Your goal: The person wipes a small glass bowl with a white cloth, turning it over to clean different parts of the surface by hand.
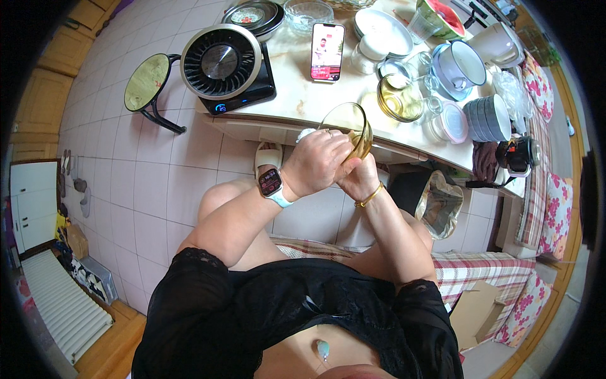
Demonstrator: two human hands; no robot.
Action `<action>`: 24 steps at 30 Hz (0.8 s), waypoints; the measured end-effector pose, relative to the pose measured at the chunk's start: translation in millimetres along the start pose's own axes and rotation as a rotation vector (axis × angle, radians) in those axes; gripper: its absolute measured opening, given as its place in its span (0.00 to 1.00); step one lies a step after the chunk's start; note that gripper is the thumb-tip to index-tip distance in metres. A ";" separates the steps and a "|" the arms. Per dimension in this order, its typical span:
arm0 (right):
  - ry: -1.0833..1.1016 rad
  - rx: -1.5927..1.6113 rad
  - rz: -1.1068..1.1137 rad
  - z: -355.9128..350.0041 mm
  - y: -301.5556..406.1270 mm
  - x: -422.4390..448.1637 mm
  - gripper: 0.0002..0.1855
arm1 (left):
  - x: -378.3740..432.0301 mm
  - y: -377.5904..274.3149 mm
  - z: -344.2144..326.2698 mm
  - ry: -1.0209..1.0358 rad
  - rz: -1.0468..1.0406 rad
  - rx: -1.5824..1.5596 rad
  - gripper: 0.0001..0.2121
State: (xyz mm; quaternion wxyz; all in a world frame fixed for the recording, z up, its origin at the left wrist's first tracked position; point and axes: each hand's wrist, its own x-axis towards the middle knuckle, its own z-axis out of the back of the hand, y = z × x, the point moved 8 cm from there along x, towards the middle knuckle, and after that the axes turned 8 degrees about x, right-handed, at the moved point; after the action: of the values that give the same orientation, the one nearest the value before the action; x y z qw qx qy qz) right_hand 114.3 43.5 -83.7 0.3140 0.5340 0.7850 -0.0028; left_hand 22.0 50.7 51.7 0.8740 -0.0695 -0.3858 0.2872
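An amber glass bowl (363, 137) is tilted on its side just off the table's front edge, between my hands. My right hand (357, 173) grips its lower side from below. My left hand (315, 161), with a smartwatch on the wrist, presses against the bowl; a bit of white material (305, 134) pokes out beside its fingers. More amber glass bowls (400, 98) sit stacked on the table just beyond, to the right. A phone with a lit screen (327, 53) stands upright behind my hands.
On the marble-patterned table (296, 102) are a round fan-like appliance (221, 64), a lidded container (452, 124), stacked bowls (485, 118), an enamel pot (461, 66) and a cut watermelon (442, 21). A round stool (149, 83) stands at left; a lined bin (438, 203) is below the table.
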 end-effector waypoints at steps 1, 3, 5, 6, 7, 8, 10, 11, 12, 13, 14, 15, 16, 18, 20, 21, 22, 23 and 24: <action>0.002 0.000 -0.002 1.2 0.8 0.7 0.18 | 0.7 0.9 0.7 0.000 0.001 0.003 0.15; -0.072 -0.053 -0.020 5.1 2.6 -0.8 0.17 | 1.3 5.3 0.3 -0.002 0.032 0.016 0.14; -0.087 -0.048 -0.034 -11.0 6.9 -12.2 0.16 | 2.3 10.1 2.4 -0.007 0.041 0.014 0.14; -0.069 -0.036 -0.043 -18.0 8.9 -17.3 0.17 | 3.7 12.1 3.7 -0.014 0.045 0.010 0.14; -0.051 -0.024 -0.052 -21.3 10.4 -19.7 0.17 | 4.7 13.3 4.3 -0.014 0.045 0.011 0.14; 0.017 -0.063 -0.069 -16.0 12.1 -16.9 0.17 | 5.5 16.2 5.7 -0.024 0.068 0.007 0.14; 0.014 -0.097 -0.077 -24.1 16.3 -22.3 0.18 | 7.6 21.5 8.1 0.002 0.130 -0.003 0.15; 0.010 -0.132 -0.084 -26.4 17.7 -24.3 0.19 | 7.7 22.3 8.0 0.002 0.131 -0.002 0.15; 0.028 -0.162 -0.074 -26.3 20.1 -24.4 0.21 | 7.4 27.1 9.9 -0.029 0.173 -0.042 0.16; 0.029 -0.163 -0.076 -27.1 23.6 -26.4 0.21 | 6.6 32.1 11.5 -0.060 0.215 -0.083 0.17; 0.002 -0.290 -0.067 -28.0 29.7 -29.8 0.22 | 4.4 37.3 12.3 -0.088 0.251 -0.085 0.19; -0.025 -0.416 -0.058 -27.5 36.1 -32.7 0.23 | 3.0 38.5 12.1 -0.089 0.252 -0.085 0.19; -0.020 -0.529 -0.020 -27.3 44.8 -32.7 0.24 | -1.7 49.5 12.6 -0.115 0.374 -0.180 0.20; -0.043 -0.609 0.308 -34.7 70.9 -37.5 0.20 | -8.5 63.5 13.9 -0.140 0.545 -0.316 0.23; -0.040 -0.696 0.739 -47.2 95.8 -51.3 0.20 | -15.5 73.2 8.9 -0.184 0.657 -0.490 0.23; -0.005 -0.747 0.951 -56.9 101.8 -60.1 0.19 | -23.2 81.5 1.7 -0.228 0.767 -0.668 0.23; -0.010 -0.824 0.962 -61.1 96.7 -66.5 0.18 | -31.6 88.3 -8.3 -0.223 0.873 -0.824 0.21; 0.035 -0.918 1.030 -70.8 87.3 -70.3 0.18 | -33.0 89.0 -9.6 -0.222 0.873 -0.823 0.21; 0.013 -1.079 0.984 -72.8 76.3 -70.6 0.18 | -37.7 90.7 -18.4 -0.228 0.972 -0.957 0.21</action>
State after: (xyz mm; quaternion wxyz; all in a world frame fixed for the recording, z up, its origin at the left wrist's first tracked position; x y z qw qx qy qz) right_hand 159.1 41.9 35.1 0.4938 0.5961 0.3481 0.5289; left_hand -25.7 106.5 -16.0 0.4732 -0.5821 -0.4845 0.4500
